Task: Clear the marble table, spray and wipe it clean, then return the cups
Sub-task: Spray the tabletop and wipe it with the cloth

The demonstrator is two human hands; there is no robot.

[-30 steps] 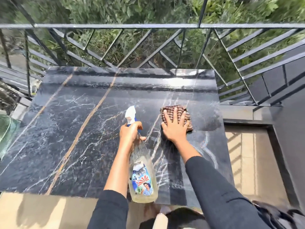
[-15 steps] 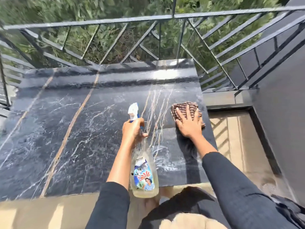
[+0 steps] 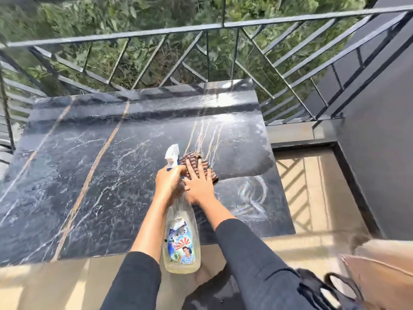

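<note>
A clear spray bottle [image 3: 181, 231], about a third full of pale yellowish liquid, is gripped at its neck by the left hand [image 3: 168, 182]. Just right of it, the right hand [image 3: 198, 184] presses spread fingers on a brown cloth [image 3: 194, 162] on the table [image 3: 93, 166].

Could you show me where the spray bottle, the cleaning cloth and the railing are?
spray bottle [image 3: 181, 245], head view, on its printed label.
cloth [image 3: 189, 157], head view, on the striped far edge left uncovered.
railing [image 3: 134, 33], head view, on its top bar.
</note>
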